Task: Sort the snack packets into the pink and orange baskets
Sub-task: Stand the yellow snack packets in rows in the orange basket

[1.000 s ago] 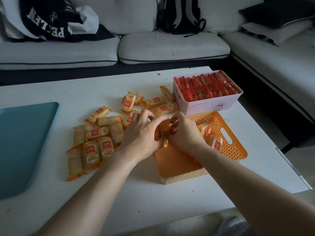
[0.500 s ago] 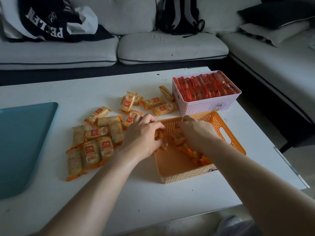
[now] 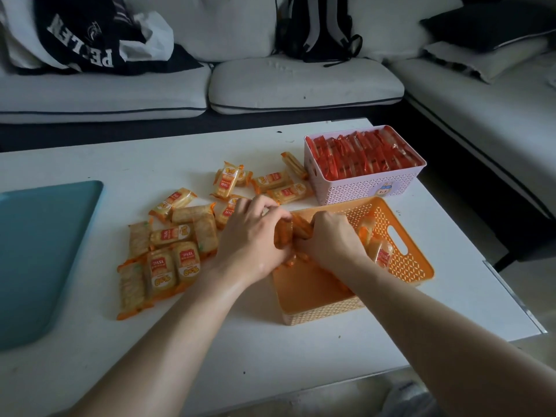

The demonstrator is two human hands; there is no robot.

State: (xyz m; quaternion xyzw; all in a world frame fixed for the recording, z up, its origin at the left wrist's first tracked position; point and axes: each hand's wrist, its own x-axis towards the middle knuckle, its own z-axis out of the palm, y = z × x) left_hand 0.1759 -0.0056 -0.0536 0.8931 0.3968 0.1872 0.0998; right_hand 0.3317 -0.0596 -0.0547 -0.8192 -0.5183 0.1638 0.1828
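Several orange-yellow cracker packets (image 3: 168, 251) lie loose on the white table (image 3: 270, 341), left of the orange basket (image 3: 412, 266). Both hands meet over the basket's left rim. My left hand (image 3: 252, 239) and my right hand (image 3: 331, 239) together grip a small stack of orange packets (image 3: 290, 231) held on edge. A few more orange packets (image 3: 380, 251) lean inside the basket behind my right hand. The pink basket (image 3: 370, 188) behind it is packed with red packets (image 3: 361, 155).
A teal tray (image 3: 39, 251) lies at the table's left edge. A grey sofa (image 3: 301, 82) with a backpack and dark clothing runs behind and to the right. The table's right edge is close to the orange basket.
My right hand came up from the basket floor and back left to meet my left hand, and both now hold the stack of packets over the basket's left rim.
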